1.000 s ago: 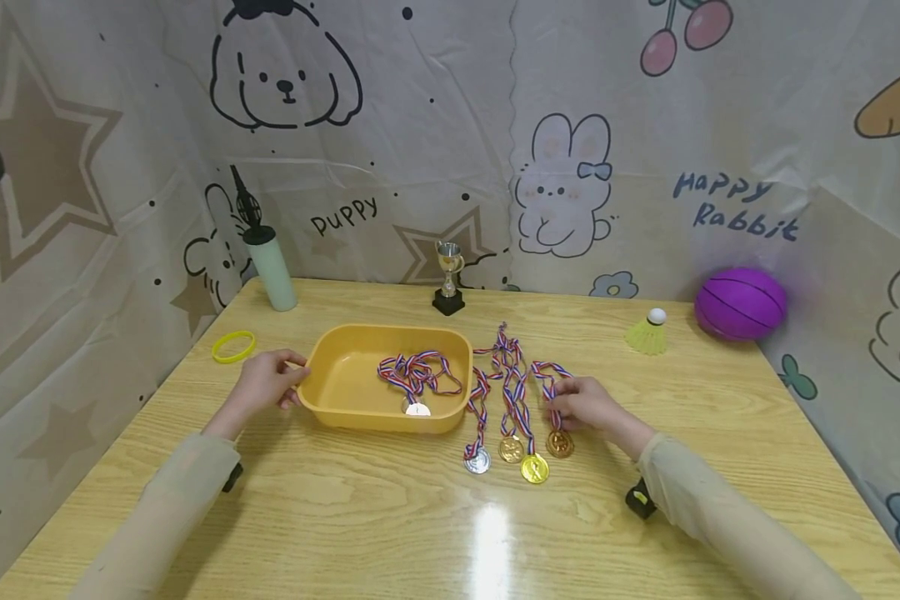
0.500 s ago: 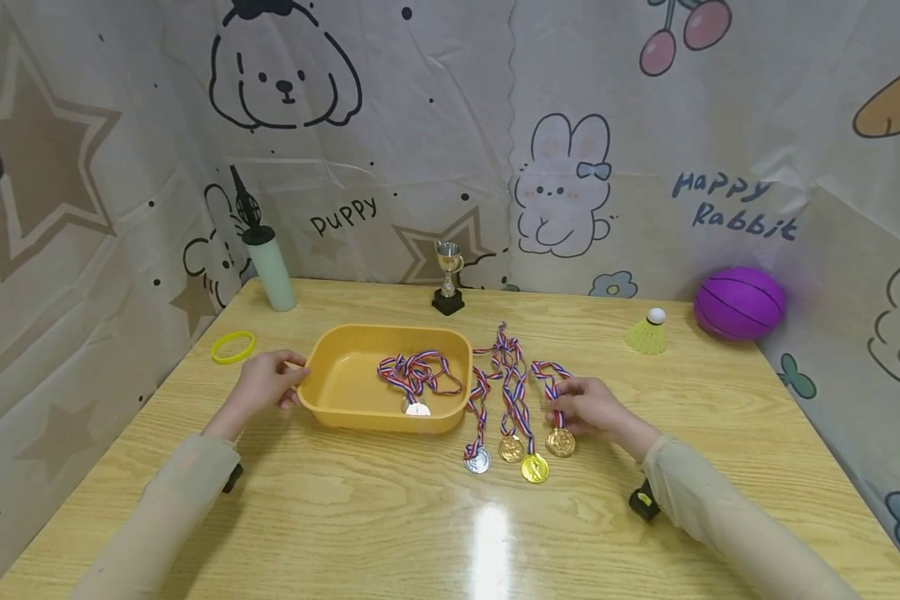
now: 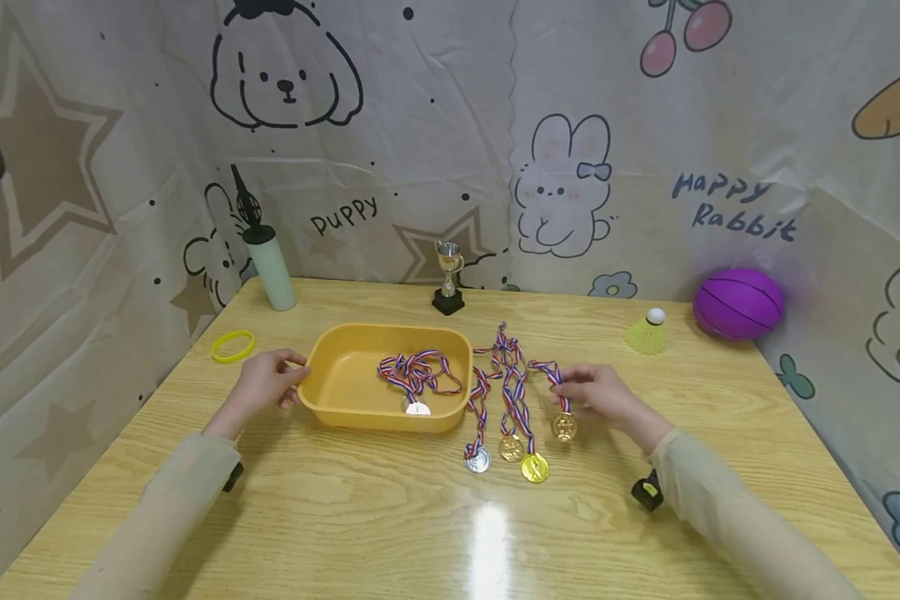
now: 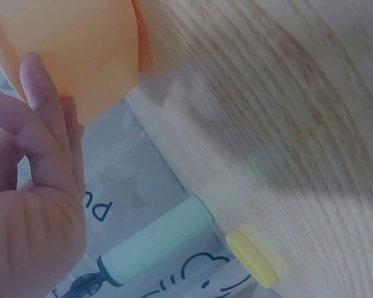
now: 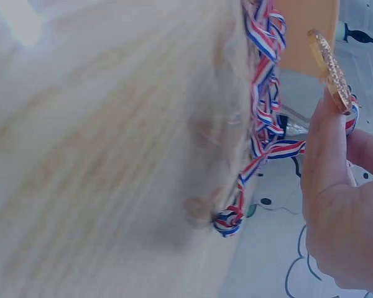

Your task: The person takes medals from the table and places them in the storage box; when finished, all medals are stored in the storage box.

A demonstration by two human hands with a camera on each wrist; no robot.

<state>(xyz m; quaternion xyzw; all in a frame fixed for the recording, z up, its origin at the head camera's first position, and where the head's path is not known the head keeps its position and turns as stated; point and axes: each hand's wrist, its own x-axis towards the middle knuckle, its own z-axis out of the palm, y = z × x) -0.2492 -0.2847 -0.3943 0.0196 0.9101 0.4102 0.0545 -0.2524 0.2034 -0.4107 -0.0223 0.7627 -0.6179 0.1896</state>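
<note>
My left hand (image 3: 264, 381) pinches the left rim of a yellow-orange plastic basin (image 3: 337, 379); the left wrist view shows its fingers against the basin's wall (image 4: 87, 56). A silver medal (image 3: 417, 409) on a striped ribbon lies inside. To the basin's right, my right hand (image 3: 600, 396) pinches the red, white and blue ribbon of a bronze-gold medal (image 3: 565, 427). In the right wrist view that medal (image 5: 331, 71) hangs by the thumb, and its ribbon trails back to the table. Beside it lie a silver medal (image 3: 477, 460), a bronze-gold one (image 3: 511, 448) and a bright gold one (image 3: 535, 467), ribbons tangled.
A small trophy cup (image 3: 448, 279) stands behind the basin. Far left are a pale green hand pump (image 3: 272, 271) and a yellow wristband (image 3: 232, 347). A shuttlecock (image 3: 647, 332) and a purple ball (image 3: 740, 304) sit at the back right, before the printed cloth.
My right hand has risen and shifted slightly right, lifting its medal by the ribbon. The medal turned and now hangs higher. My left hand and the basin have stayed put.
</note>
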